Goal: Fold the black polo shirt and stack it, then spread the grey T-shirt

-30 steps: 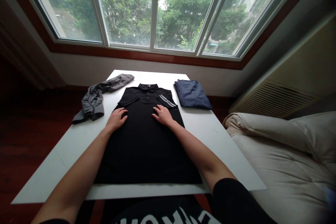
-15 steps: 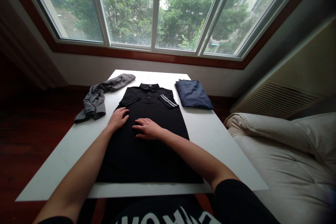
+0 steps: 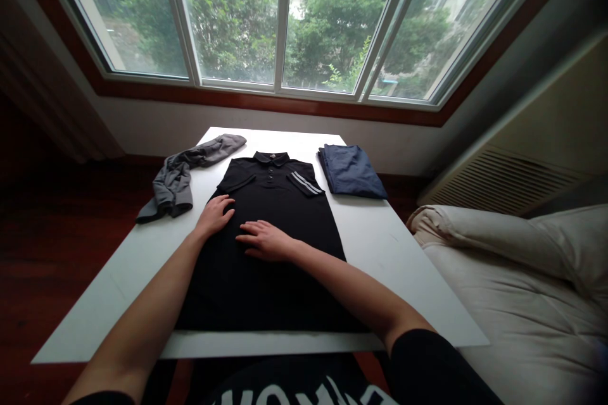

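A black polo shirt (image 3: 285, 205) lies spread flat, front side up, its collar toward the window. Both short sleeves are folded inward over the chest, and the one on the right shows two pale stripes. My left hand (image 3: 215, 215) rests on the shirt's left edge below the sleeve, fingers stretched out. Over the middle of the shirt lies my right hand (image 3: 266, 241), palm down with its fingers spread and pointing left. Neither hand grips the cloth.
The white table (image 3: 380, 247) carries a crumpled grey garment (image 3: 173, 183) at the far left and a folded dark blue garment (image 3: 354, 171) at the far right. A beige sofa (image 3: 513, 285) stands on the right. Behind the table is a window (image 3: 280, 83).
My right hand has slid slightly toward me and to the left across the shirt. The left hand stays almost in place, and the garments lie as before.
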A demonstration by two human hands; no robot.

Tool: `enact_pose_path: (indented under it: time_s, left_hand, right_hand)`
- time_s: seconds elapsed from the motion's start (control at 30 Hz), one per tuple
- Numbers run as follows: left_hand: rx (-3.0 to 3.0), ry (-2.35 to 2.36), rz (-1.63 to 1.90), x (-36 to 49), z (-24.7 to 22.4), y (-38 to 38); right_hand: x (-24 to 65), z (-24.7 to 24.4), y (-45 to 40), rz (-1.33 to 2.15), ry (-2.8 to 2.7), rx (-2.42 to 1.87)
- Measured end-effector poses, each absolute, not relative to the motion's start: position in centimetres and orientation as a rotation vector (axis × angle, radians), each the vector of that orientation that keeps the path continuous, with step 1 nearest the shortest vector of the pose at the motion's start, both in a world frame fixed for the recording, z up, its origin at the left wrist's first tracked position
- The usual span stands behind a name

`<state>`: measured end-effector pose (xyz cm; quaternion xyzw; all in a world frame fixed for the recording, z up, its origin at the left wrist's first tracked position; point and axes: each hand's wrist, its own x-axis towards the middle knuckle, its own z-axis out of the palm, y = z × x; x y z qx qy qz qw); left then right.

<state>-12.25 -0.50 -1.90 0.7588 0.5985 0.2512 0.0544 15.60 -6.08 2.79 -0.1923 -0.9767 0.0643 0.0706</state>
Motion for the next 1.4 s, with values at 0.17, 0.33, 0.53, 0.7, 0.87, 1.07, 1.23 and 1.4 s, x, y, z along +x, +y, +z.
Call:
enact_pose_path:
  time_s: [0.17, 0.33, 0.53, 0.7, 0.87, 1.07, 1.23, 1.4]
  left_hand:
    - [2.280, 1.808, 0.748, -12.2, -1.8, -0.4]
    - [2.307, 1.819, 0.711, -12.1, -1.7, -0.4]
    - [2.294, 1.811, 0.738, -12.1, -1.5, -0.4]
    - [2.309, 1.830, 0.711, -12.0, -1.3, -0.6]
    - [2.306, 1.818, 0.712, -12.1, -1.2, -0.6]
    - [2.276, 1.801, 0.708, -12.3, -1.3, -0.5]
    - [2.297, 1.783, 0.704, -12.6, -1.6, -0.3]
    - [2.294, 1.770, 0.708, -12.8, -1.8, -0.1]
  right_hand:
    - [20.3, 2.1, -1.4, 0.200, -2.754, -1.094]
    - [23.5, 1.3, 0.8, 0.165, -2.559, -1.488]
    - [23.0, 0.9, -1.3, 0.199, -2.607, -1.268]
    - [21.9, 1.0, -3.3, 0.272, -2.741, -0.835]
    - [23.9, 0.3, -1.0, 0.244, -2.581, -1.132]
    - [27.4, -0.4, 1.2, 0.112, -2.304, -1.535]
    - [27.6, -0.1, 1.0, 0.230, -2.482, -1.182]
    - [28.9, 0.2, 1.7, 0.199, -2.425, -1.318]
